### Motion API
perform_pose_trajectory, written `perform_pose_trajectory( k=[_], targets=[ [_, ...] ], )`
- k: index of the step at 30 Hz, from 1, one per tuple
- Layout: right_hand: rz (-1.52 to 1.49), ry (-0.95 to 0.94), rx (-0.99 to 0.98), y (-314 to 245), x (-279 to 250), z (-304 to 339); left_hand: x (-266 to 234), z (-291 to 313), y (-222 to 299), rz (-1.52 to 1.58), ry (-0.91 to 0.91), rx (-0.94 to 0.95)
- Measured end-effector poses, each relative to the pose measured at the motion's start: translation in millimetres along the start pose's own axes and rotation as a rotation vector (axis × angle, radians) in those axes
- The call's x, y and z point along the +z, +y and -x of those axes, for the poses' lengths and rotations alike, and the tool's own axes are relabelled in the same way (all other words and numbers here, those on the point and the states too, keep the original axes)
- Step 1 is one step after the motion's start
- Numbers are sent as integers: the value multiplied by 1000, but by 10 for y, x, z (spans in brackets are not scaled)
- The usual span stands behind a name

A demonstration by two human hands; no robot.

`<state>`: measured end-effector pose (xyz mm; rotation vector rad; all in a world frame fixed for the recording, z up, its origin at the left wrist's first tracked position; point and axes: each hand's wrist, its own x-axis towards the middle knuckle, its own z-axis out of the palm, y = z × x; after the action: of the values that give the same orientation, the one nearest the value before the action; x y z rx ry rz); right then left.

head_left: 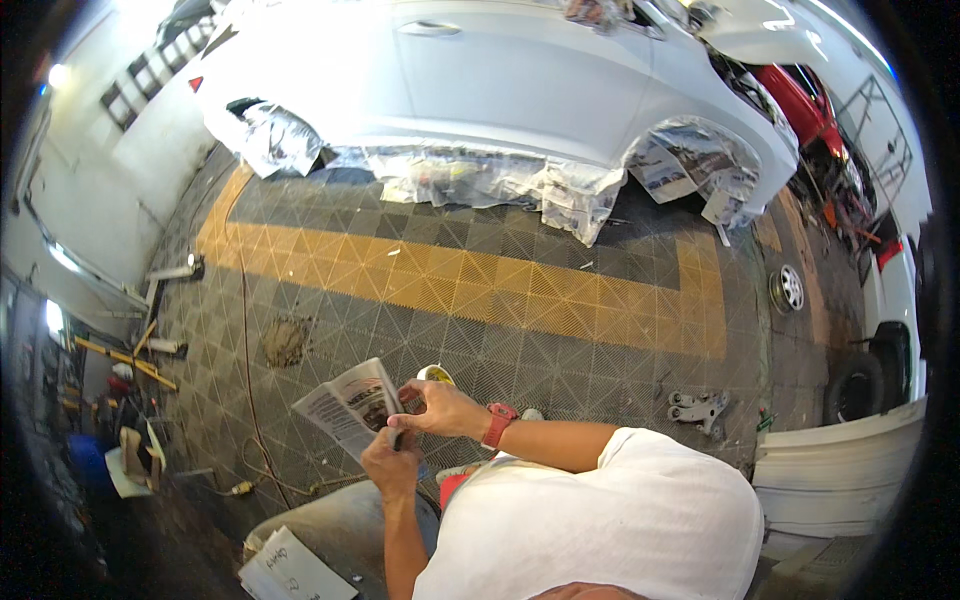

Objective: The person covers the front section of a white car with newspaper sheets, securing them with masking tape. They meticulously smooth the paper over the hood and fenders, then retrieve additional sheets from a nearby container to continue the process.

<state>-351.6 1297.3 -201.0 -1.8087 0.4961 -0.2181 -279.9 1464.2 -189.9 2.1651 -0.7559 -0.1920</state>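
A folded sheet of newspaper [345,408] is held up in front of me, its printed side showing. My left hand [391,460] grips its lower right edge, fingers closed. Just above, my right hand [445,408] pinches the same edge near the upper corner; a red watch [497,425] is on that wrist. Part of the right thumb's contact with the paper is hard to make out. Close beyond my right hand, a round white roll or tub with yellow inside [436,375] is partly hidden.
Ahead stands a white car [500,80], its wheel arches and sill masked with newspaper and plastic film [470,180]. A wheel rim [787,288] and a tyre [855,388] lie at right. A cable [245,330] crosses the tiled floor at left. White papers [297,570] sit by my leg.
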Motion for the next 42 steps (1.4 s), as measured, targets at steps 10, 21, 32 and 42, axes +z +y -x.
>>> perform_pose_trajectory(
  k=[10, 21, 32, 42],
  targets=[
    [-456, 330, 3, 815, -1984, 413, 1694, -281, 1300, -199, -148, 490],
    [-471, 851, -16, 1095, -3631, 1188, 2816, -1052, 2086, 710, -573, -84],
    [195, 1645, 277, 2098, -4230, 1588, 3724, -2344, 3520, 970, -546, -40],
    [-207, 1094, -89, 864, -5536, -173, 4914, -2488, 4216, 1109, -923, -146]
  ],
)
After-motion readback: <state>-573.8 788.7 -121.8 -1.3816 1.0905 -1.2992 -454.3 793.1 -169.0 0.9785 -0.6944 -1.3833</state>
